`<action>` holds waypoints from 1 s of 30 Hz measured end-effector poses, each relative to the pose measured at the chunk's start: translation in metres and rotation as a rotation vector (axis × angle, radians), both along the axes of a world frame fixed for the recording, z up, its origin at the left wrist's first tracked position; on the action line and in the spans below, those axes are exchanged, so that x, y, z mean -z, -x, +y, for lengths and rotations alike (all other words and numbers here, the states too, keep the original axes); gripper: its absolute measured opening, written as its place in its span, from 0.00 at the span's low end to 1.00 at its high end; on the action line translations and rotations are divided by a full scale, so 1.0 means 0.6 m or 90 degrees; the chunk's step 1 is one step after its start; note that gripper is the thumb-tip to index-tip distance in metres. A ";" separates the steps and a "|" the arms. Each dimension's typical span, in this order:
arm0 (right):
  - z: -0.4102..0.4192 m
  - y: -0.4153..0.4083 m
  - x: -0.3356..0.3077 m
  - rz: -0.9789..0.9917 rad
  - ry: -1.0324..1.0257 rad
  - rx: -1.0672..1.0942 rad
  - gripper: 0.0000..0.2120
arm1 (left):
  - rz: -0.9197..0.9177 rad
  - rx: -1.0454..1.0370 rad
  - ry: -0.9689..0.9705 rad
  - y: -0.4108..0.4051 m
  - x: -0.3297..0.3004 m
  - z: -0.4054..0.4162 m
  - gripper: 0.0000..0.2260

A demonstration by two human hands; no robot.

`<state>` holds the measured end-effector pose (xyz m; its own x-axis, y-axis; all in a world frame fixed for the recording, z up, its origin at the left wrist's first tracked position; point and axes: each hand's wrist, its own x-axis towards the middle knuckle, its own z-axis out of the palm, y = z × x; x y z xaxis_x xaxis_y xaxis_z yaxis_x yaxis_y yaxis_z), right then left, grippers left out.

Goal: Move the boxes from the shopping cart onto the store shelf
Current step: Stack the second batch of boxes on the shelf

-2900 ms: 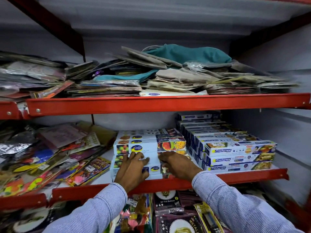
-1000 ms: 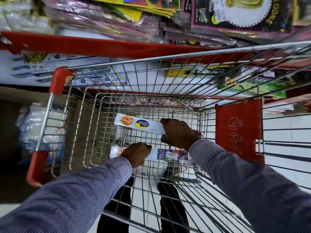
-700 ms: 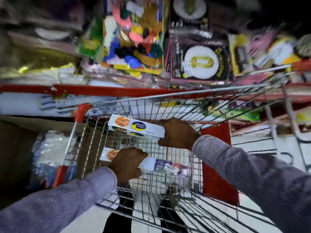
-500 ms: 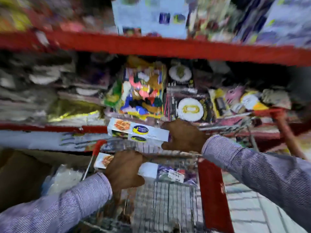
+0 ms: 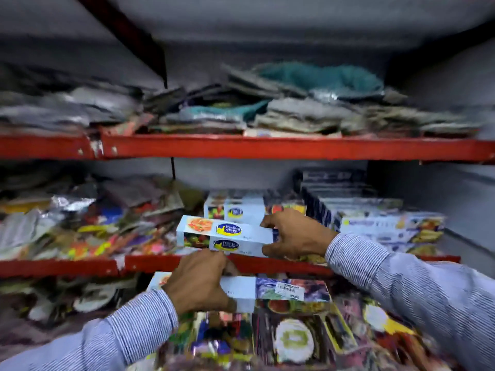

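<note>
My right hand (image 5: pixel 297 236) grips the right end of a long pale-blue wrap box (image 5: pixel 225 235), held level just in front of the middle shelf's red edge (image 5: pixel 166 262). Lower and nearer, my left hand (image 5: pixel 201 282) clasps a second long box (image 5: pixel 278 290) from above, below the shelf edge. On the shelf behind them sits a stack of like boxes (image 5: pixel 235 210). The shopping cart is out of view.
A taller stack of blue-and-white boxes (image 5: pixel 375 223) fills the shelf's right side. Loose colourful packets (image 5: pixel 80 231) crowd its left. Folded bags lie on the upper red shelf (image 5: pixel 267 148). Party packets (image 5: pixel 292 341) hang on the shelf below.
Both hands have lifted one box each out of the cart and raised them to the middle shelf. The view has swung up from the cart to the shelves.
</note>
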<state>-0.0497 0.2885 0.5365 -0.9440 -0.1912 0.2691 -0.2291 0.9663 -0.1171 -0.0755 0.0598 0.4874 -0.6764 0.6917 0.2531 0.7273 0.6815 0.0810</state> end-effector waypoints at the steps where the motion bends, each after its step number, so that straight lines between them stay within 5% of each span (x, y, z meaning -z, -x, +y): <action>1: 0.006 0.012 -0.016 0.011 0.003 0.011 0.23 | 0.006 0.005 -0.011 0.015 -0.018 0.007 0.26; 10: 0.048 0.140 -0.027 -0.029 -0.015 0.059 0.15 | -0.031 -0.012 -0.037 0.107 -0.060 0.053 0.27; 19: 0.082 0.237 0.034 -0.093 -0.052 0.129 0.27 | -0.049 0.029 -0.029 0.159 -0.055 0.074 0.23; 30: 0.109 0.202 -0.006 0.048 0.099 0.125 0.12 | -0.049 0.013 -0.049 0.229 -0.060 0.140 0.19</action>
